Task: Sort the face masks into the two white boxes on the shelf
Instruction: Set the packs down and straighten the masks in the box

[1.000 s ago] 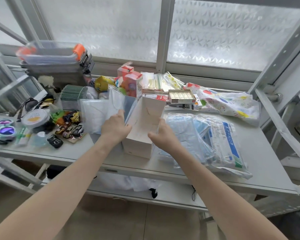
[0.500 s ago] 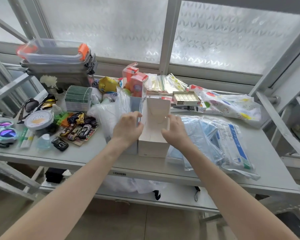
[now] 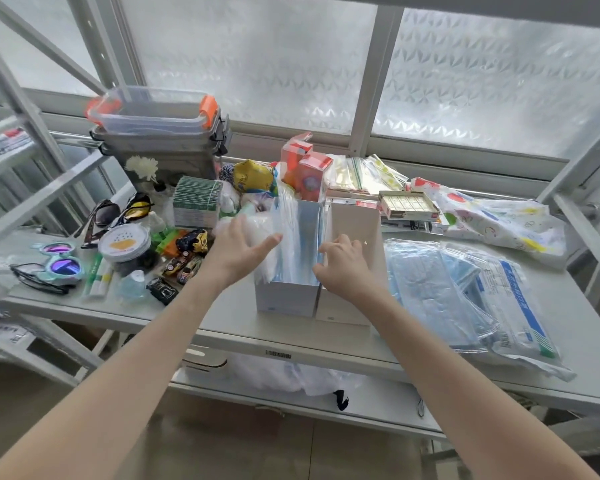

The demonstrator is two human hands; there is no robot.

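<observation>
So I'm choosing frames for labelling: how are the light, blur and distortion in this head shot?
Head view: strong backlight from the frosted window, yet the shelf stays evenly lit, without hard shadows. Wide-angle bending bows the frame bars at the edges. The left hand and right hand look slightly soft, as do the masks in the left white box. The blue mask packs show mild glare.
</observation>
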